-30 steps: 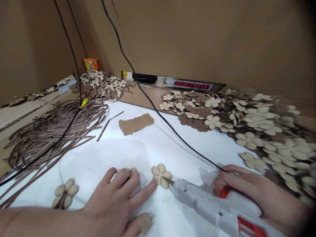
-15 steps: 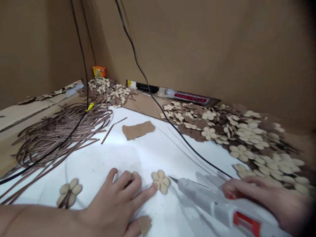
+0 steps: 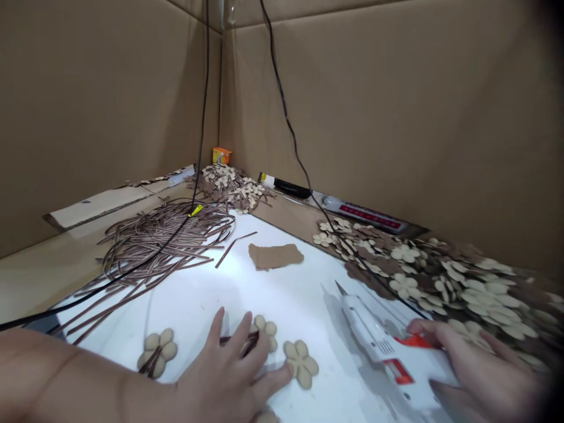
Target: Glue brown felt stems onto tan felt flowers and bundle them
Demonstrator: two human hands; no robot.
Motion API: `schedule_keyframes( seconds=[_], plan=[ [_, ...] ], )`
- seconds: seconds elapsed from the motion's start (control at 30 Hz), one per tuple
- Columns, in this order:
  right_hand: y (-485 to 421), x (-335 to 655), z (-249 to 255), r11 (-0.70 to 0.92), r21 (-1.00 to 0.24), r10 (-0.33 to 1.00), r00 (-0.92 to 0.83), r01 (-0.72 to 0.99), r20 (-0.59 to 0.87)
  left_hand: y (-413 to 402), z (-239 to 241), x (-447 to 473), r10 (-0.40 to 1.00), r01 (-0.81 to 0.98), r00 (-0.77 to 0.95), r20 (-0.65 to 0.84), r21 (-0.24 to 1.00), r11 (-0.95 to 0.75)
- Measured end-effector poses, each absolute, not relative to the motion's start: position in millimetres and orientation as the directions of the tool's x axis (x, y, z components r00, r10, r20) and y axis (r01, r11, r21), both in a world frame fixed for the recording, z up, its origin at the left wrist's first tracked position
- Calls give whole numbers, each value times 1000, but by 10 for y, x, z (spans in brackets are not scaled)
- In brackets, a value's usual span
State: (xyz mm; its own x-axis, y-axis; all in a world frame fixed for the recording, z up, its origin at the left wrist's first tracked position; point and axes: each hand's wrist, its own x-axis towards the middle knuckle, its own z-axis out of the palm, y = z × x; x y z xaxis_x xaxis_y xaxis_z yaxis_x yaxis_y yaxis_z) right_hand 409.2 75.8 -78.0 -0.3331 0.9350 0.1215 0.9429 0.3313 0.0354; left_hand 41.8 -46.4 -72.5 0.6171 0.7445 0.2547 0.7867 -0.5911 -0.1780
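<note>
My right hand (image 3: 476, 364) grips a white and red hot glue gun (image 3: 388, 346), its metal tip pointing up and left above the white surface. My left hand (image 3: 238, 364) lies low over that surface with its fingers spread. One fingertip touches the edge of a beige five-petal flower (image 3: 301, 364). Behind those fingers shows another beige flower (image 3: 268, 330), partly hidden, with a brown strip (image 3: 250, 343) beside it. Left of the hand, near my forearm, rests a beige flower with brown strips on it (image 3: 157, 352). A further beige piece (image 3: 267, 417) is mostly cut off at the bottom edge.
A tangle of brown strips (image 3: 163, 241) spreads at the left. Beige and brown flowers (image 3: 409, 276) are heaped at the right, with another heap (image 3: 233, 185) in the far corner. A torn cardboard piece (image 3: 275, 257), black cables (image 3: 286, 111) and cardboard walls (image 3: 374, 106) surround the work.
The glue gun has swung up and away from the beige flower. My left fingers have spread, showing more of the flower behind them. The camera view has shifted.
</note>
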Motion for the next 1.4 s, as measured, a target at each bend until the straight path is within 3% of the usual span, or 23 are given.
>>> schedule_keyframes(
  seconds=[0.17,0.37,0.5,0.7,0.8,0.93,1.03,1.2,1.4],
  plan=[
    [827,3898,-679,351,-17,933,-351,936,-83,-400,-613,266,786,789,607,119,25,-613],
    [802,3640,-512,283,21,930,-269,959,-251,-254,-662,201,745,742,652,142,79,-665],
    [834,3748,-667,309,10,933,-301,951,-196,-233,-668,225,730,730,664,161,73,-680],
    [932,3791,-615,462,76,881,-467,884,79,-216,-621,213,688,693,693,216,66,-718],
    [915,3362,-287,559,145,781,-577,817,238,-216,-625,212,672,687,702,237,28,-726],
    [963,2367,52,787,153,546,-790,598,278,-221,-653,227,651,688,707,276,-52,-724],
    [1170,1619,74,913,12,402,-904,408,143,-198,-690,238,639,693,706,306,-113,-712],
    [1645,889,-66,979,-72,189,-981,191,-44,-101,-834,268,589,694,709,388,-232,-682],
    [1839,716,-250,982,-163,79,-990,97,-118,-57,-1009,322,564,707,698,441,-300,-640]
  ],
)
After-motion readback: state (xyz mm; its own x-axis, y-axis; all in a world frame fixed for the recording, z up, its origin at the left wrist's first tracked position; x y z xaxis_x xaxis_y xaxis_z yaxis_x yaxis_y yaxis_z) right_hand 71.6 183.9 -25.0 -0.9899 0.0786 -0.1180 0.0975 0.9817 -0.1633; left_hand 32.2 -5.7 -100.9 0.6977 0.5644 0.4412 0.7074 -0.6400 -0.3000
